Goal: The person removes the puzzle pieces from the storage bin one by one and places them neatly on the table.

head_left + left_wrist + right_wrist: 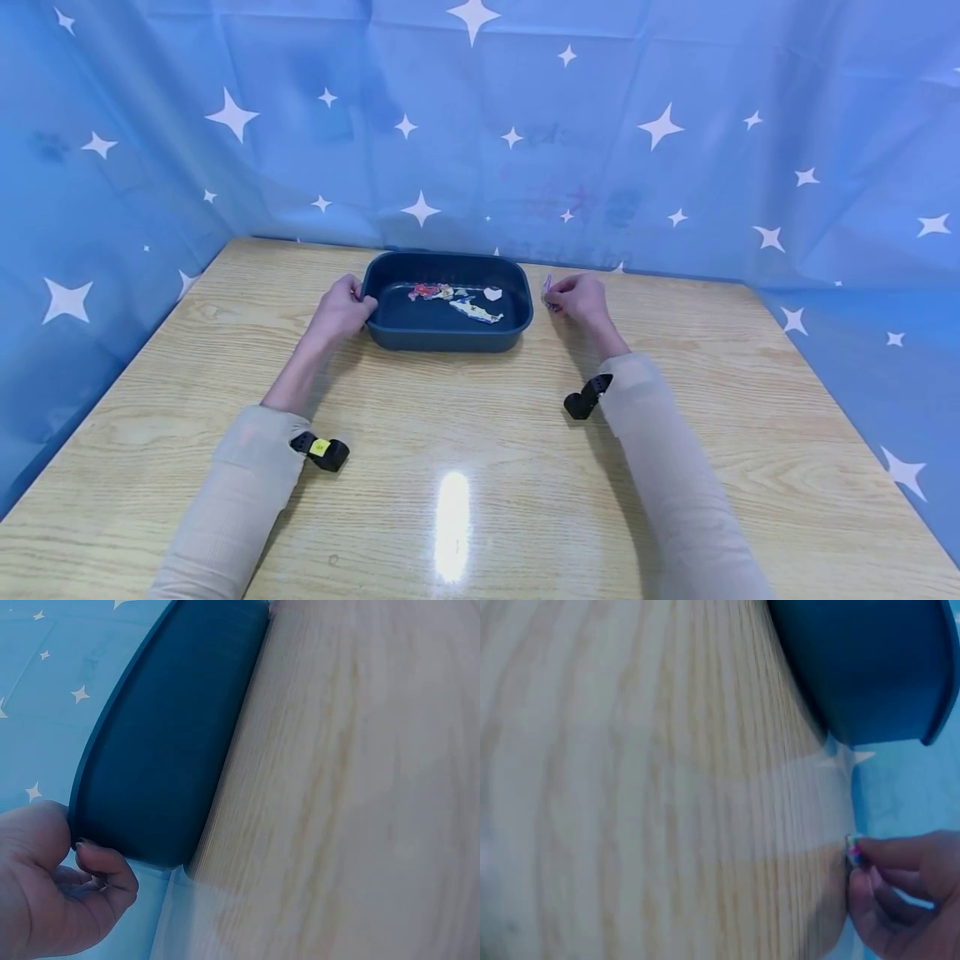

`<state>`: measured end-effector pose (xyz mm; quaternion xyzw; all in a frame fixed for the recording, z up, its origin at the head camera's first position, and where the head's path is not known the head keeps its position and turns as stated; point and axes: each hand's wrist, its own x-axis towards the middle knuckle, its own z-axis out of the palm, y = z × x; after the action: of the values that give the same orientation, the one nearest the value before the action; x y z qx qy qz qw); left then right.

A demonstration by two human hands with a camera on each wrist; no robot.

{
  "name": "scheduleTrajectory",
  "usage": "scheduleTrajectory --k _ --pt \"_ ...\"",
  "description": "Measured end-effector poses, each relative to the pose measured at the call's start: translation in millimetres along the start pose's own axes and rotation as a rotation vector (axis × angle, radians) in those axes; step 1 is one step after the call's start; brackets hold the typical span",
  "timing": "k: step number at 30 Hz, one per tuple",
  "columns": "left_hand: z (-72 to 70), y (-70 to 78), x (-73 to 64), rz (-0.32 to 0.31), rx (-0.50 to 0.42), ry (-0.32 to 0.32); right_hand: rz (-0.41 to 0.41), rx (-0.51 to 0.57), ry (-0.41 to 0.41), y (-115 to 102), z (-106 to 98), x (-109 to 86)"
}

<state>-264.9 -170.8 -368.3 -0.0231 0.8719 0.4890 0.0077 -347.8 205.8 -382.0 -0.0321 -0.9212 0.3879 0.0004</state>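
Observation:
A dark blue rectangular bin (450, 340) with rounded corners stands on the wooden table. My left hand (347, 307) grips the bin's left rim; the left wrist view shows the thumb and curled fingers of this hand (71, 889) at the rim's corner. Inside the bin lie a red piece (424, 291), a long whitish patterned piece (476, 312) and a small white piece (492, 293). To the right of the bin, my right hand (581, 297) pinches a small thin multicoloured piece (853, 850) between thumb and fingers, close to the tabletop. Its exact kind is too small to tell.
The light wooden table (390, 433) reaches back to a blue curtain (480, 108) with white stars. A black wrist camera (321, 450) sits at the left sleeve and another black camera (587, 397) at the right sleeve.

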Motion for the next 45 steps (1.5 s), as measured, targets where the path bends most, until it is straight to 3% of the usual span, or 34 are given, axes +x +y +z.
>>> scheduleTrajectory --k 7,15,26,35,45 --pt "-0.7 0.4 -0.5 0.006 0.010 0.011 -0.006 -0.068 0.036 0 1 -1.0" --pt "-0.7 -1.5 -1.6 0.000 -0.009 0.010 0.030 0.075 0.019 -4 -7 -10.6" --pt "-0.2 -2.6 -1.9 0.009 -0.026 0.008 -0.107 0.201 0.041 -21 -17 -14.7" --pt "-0.6 -2.7 -1.6 -0.003 -0.056 -0.008 -0.294 0.185 0.104 -49 -14 -19.4" --pt "1.3 -2.4 -1.1 0.000 -0.043 -0.007 -0.412 0.187 0.061 -73 0 -27.7"
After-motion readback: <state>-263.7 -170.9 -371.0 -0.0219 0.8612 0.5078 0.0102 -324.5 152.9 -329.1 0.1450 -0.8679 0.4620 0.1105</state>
